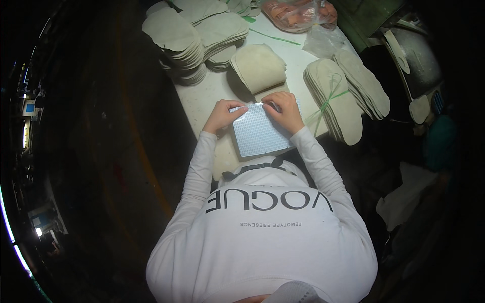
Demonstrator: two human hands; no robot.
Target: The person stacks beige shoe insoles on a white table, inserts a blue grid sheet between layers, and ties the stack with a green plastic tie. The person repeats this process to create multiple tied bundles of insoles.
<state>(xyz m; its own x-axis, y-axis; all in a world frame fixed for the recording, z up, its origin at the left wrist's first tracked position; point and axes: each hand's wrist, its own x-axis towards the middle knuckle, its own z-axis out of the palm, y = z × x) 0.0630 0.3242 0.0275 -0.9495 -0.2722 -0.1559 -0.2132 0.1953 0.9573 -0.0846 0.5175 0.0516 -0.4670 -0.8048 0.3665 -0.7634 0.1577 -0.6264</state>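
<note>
A sheet of small blue-and-white printed labels (pixel 260 132) lies in front of me at the near edge of the table. My left hand (pixel 222 116) is closed on its far left corner, thumb on top. At the sheet's far edge, the fingers of my right hand (pixel 285 112) are bent together in a pinch; a small bright spot shows by the fingertips, too small to name. Just beyond both hands, a pile of pale beige insoles (pixel 260 68) rests with its upper pieces curving up.
Tall stacks of insoles (pixel 174 38) stand at the far left of the white table (pixel 273 38). To the right lie insole bundles (pixel 333 101) tied with green string (pixel 331 98). A clear plastic bag with orange contents (pixel 300 15) sits at the far edge.
</note>
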